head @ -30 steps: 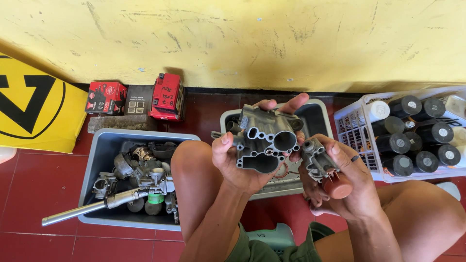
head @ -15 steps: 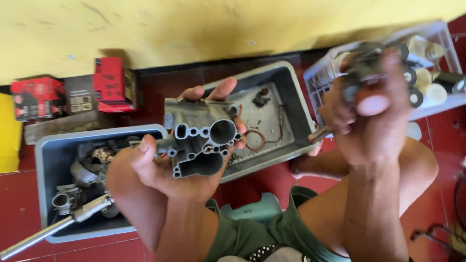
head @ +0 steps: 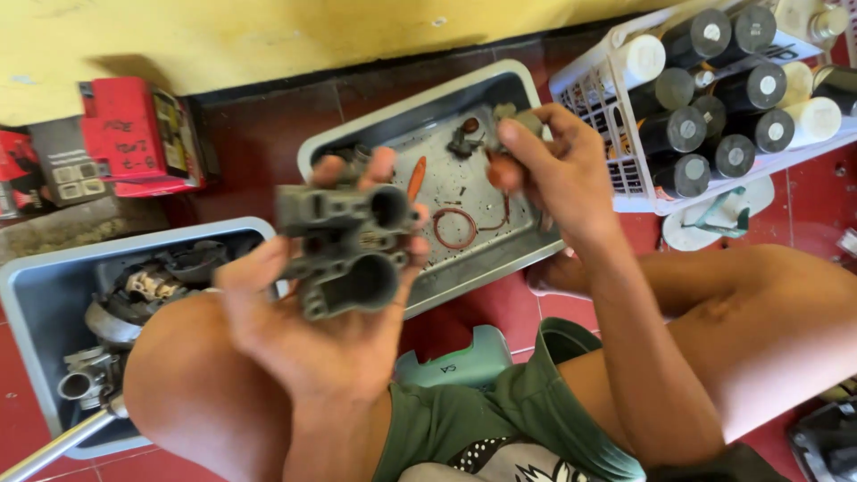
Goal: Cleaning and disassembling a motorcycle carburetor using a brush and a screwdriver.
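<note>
My left hand (head: 308, 321) grips a grey cast-metal housing (head: 344, 245) with several round bores, held above my left knee. My right hand (head: 553, 174) pinches a small grey metal part (head: 513, 120) over the far grey tray (head: 428, 98). In that tray lie a brown rubber ring (head: 455, 228), an orange strip (head: 416, 177) and a small dark fitting (head: 464, 136). The housing is blurred by motion.
A second grey tray (head: 36, 286) at the left holds engine parts and a chrome ratchet handle (head: 54, 451). A white basket (head: 616, 98) of black and white cylinders stands at the right. Red boxes (head: 134, 134) sit against the yellow wall. A white sandal (head: 719, 219) lies on the red floor.
My right hand has come down from the basket side with the small part to above the far tray. The housing in my left hand has tilted, and the view has shifted left.
</note>
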